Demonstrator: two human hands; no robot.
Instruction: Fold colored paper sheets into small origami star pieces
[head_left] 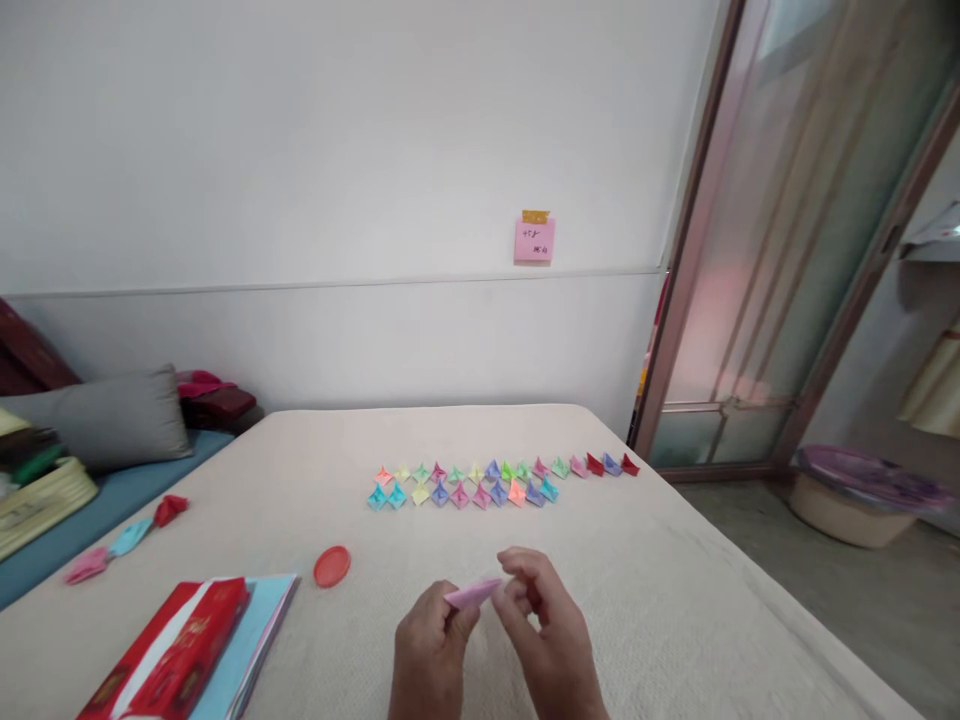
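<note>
My left hand (pixel 429 650) and my right hand (pixel 547 625) meet low in the middle of the view, just above the beige table (pixel 675 600). Both pinch a small folded pink paper (pixel 472 594) between thumb and fingers, the left at its near end, the right at its far end. Beyond the hands, two rows of several small folded paper pieces (pixel 495 482) in pink, blue, green, yellow, purple and red lie on the table.
A red round lid (pixel 331 566) lies left of my hands. A red packet (pixel 169 655) rests on a stack of light blue paper (pixel 259 625) at the lower left. Three folded pieces (pixel 127 538) lie at the left edge. A pink note (pixel 534 240) hangs on the wall.
</note>
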